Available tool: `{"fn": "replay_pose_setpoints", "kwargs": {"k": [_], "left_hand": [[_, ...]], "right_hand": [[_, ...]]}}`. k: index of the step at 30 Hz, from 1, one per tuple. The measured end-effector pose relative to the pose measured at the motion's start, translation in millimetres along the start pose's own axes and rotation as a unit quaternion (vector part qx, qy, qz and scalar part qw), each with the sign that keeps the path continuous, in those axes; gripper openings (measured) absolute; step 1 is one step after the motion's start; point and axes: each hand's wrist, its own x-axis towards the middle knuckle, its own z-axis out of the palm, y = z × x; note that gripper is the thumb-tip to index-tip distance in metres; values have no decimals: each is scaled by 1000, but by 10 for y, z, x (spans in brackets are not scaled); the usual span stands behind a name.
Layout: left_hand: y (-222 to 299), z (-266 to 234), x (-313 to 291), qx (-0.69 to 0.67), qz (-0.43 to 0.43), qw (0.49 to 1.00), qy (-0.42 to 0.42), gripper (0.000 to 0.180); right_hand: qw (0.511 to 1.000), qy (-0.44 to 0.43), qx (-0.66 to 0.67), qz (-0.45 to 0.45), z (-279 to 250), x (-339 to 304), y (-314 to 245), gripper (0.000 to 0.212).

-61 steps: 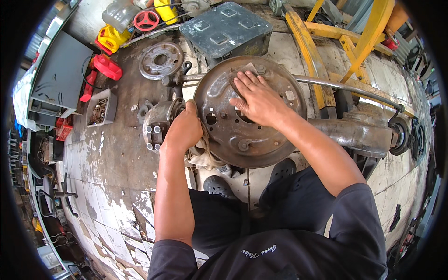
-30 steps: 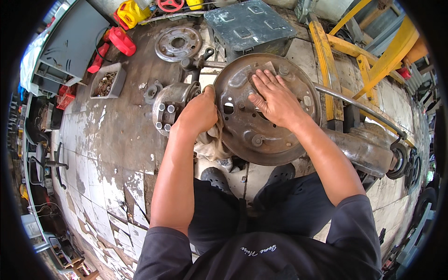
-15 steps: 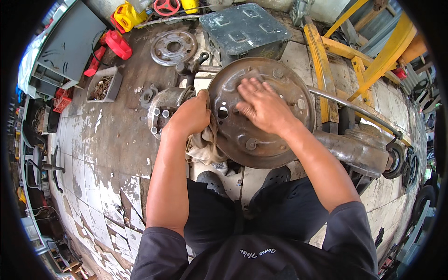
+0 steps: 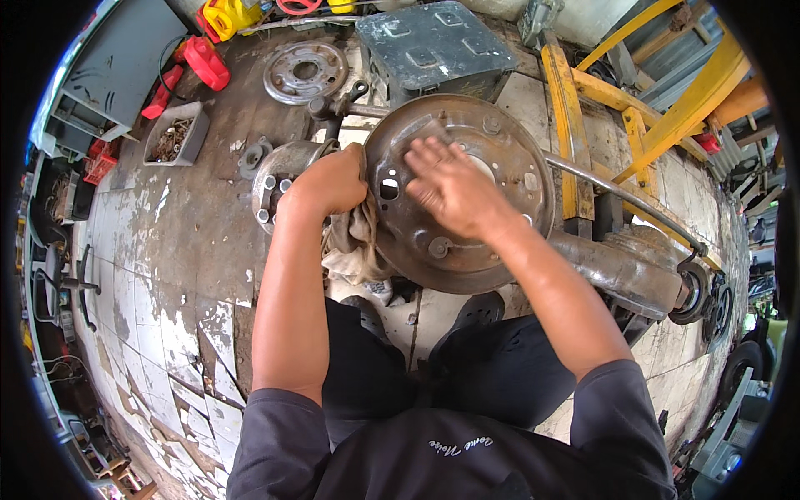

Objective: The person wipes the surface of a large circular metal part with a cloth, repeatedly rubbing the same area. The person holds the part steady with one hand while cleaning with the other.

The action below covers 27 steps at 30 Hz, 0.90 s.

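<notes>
A round, rusty brown metal backing plate (image 4: 500, 242) with holes and bolts stands in front of me on an axle assembly. My right hand (image 4: 457, 190) lies over its face, fingers stretched out and a little smeared by motion; whether something thin is under the fingertips I cannot tell. My left hand (image 4: 329, 182) is closed at the plate's left rim, beside a bolted metal hub (image 4: 268, 185). From under that hand hangs a dirty beige rag (image 4: 357, 236), which it appears to grip. The left fingertips are hidden.
An axle housing (image 4: 617, 265) and a long metal rod (image 4: 617, 185) extend to the right, near a yellow frame (image 4: 568, 125). Beyond the plate are a dark box (image 4: 437, 46) and a metal disc (image 4: 306, 72). A grey bin of small parts (image 4: 177, 135) sits left on worn tiles.
My right hand has shifted slightly left across the plate, uncovering more of the centre hole. My left hand keeps its place at the rim. The whole view has shifted a little.
</notes>
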Motion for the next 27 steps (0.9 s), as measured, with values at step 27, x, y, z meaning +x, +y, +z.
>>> {"fn": "replay_pose_setpoints", "kwargs": {"k": [27], "left_hand": [[116,-39,-79,-9,-22,1000,-6,46]], "right_hand": [[997,21,-45,65,-4,-6,-67,99]]}}
